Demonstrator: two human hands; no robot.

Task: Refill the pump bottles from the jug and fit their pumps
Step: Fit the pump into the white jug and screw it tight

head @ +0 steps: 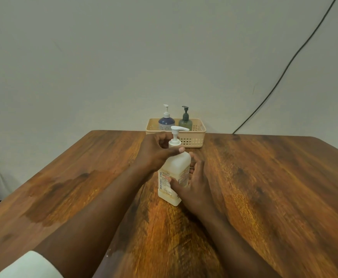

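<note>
A white, square-sided pump bottle (174,167) with a red and blue label stands upright on the wooden table (264,187). Its white pump (177,132) sits in the neck with the spout pointing right. My left hand (156,152) is closed around the pump's collar at the bottle's shoulder. My right hand (190,181) wraps the bottle's lower right side, thumb across the label. No jug is in view.
A beige slotted basket (196,137) stands at the table's far edge against the wall. It holds a blue bottle with a white pump (166,120) and a green bottle with a dark pump (185,120). A black cable (284,69) runs down the wall on the right.
</note>
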